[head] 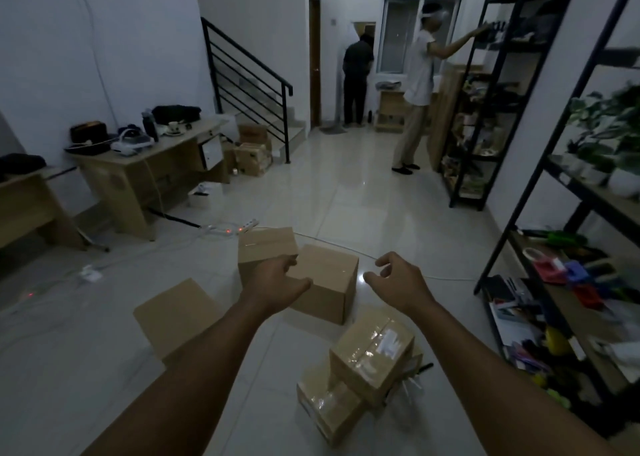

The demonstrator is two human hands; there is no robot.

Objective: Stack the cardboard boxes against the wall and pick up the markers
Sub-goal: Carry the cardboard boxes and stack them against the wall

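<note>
Several brown cardboard boxes lie scattered on the pale tiled floor. A middle box [329,282] stands in front of me, with a smaller box [265,247] behind it to the left. Another box [176,313] sits at the near left. Two taped boxes [372,355] are piled near my right arm. Markers [414,381] lie on the floor beside that pile. My left hand [277,282] hovers over the middle box's left edge, fingers loosely curled and holding nothing. My right hand [394,279] reaches out to the right of that box, fingers spread and empty.
Black metal shelving [519,282] full of items runs along the right. Wooden desks [145,164] stand along the left wall, with power strips and cables [228,229] on the floor near them. Two people stand at the far end by a window. A staircase [249,84] rises at the back left.
</note>
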